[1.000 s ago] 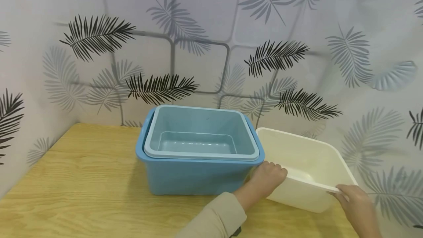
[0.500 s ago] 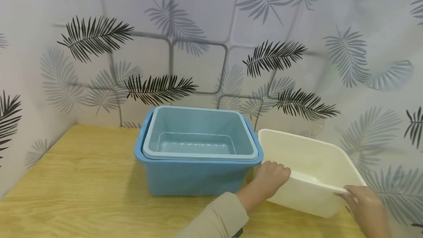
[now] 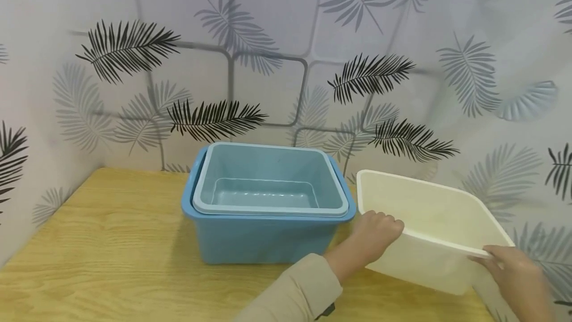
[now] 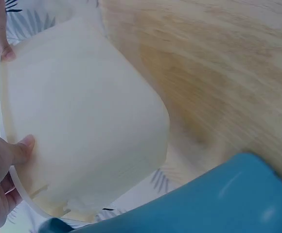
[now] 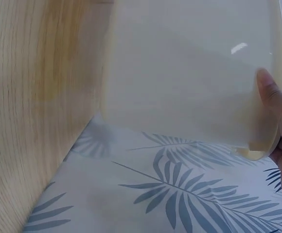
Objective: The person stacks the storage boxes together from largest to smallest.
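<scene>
A cream plastic bin [image 3: 433,257] is tilted over the right end of the table, its open top facing up and toward me. My left hand [image 3: 377,235] grips its near rim toward the left corner, fingers over the edge. At the near right corner my right hand [image 3: 514,267] pinches the same rim. The left wrist view shows the left thumb [image 4: 24,148] pressed on the outer wall of the bin [image 4: 87,107]. In the right wrist view, the right thumb [image 5: 270,90] lies along the outside, with fingers curled behind the rim.
Left of the cream bin stands a blue bin [image 3: 268,240] with a lighter blue bin [image 3: 268,163] nested inside it. Both rest on the wood-grain table [image 3: 120,242]. A leaf-patterned cloth [image 3: 286,88] hangs behind, and the table's right edge lies under the cream bin.
Both hands have carried the cream bin to the right, away from the blue bins, and a gap now shows between them. The nested blue bins have stayed put.
</scene>
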A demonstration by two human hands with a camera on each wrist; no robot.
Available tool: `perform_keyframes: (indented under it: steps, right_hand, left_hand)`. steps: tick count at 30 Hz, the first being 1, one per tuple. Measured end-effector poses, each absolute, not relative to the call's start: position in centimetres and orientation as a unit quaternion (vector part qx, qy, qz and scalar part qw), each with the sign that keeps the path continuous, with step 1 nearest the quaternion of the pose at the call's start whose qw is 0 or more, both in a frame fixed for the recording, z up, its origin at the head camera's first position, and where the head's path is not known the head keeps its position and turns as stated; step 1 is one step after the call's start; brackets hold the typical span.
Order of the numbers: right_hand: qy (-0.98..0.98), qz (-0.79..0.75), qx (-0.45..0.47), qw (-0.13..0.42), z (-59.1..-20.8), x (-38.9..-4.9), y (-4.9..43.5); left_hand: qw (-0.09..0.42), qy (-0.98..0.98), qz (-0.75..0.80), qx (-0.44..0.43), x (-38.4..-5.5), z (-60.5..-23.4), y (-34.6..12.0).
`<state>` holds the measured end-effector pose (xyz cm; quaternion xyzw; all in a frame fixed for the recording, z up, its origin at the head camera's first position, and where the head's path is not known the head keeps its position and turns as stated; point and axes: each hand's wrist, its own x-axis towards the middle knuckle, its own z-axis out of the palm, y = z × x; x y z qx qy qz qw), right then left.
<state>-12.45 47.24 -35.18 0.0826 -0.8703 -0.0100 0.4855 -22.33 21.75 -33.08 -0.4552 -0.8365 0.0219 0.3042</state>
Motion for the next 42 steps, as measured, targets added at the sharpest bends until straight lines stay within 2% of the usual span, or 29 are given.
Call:
perform_keyframes:
  steps: [8,22,37,42]
  right_hand:
    - [-0.875,0.003,0.072,0.479,-33.0,-12.2,47.3]
    - [-0.868,0.012,0.070,0.492,-29.1,-12.9,46.6]
    - [-0.844,0.036,0.130,0.518,-24.6,-13.7,45.4]
    - [-0.845,0.026,0.124,0.519,-23.9,-13.7,45.8]
  left_hand:
    - [0.354,-0.819,0.024,-0.452,-22.3,-30.8,21.8]
    - [0.373,-0.815,0.024,-0.443,-22.6,-26.6,20.6]
    - [0.362,-0.823,0.038,-0.435,-22.6,-22.6,19.4]
    - [0.353,-0.826,0.041,-0.437,-22.4,-21.6,19.1]
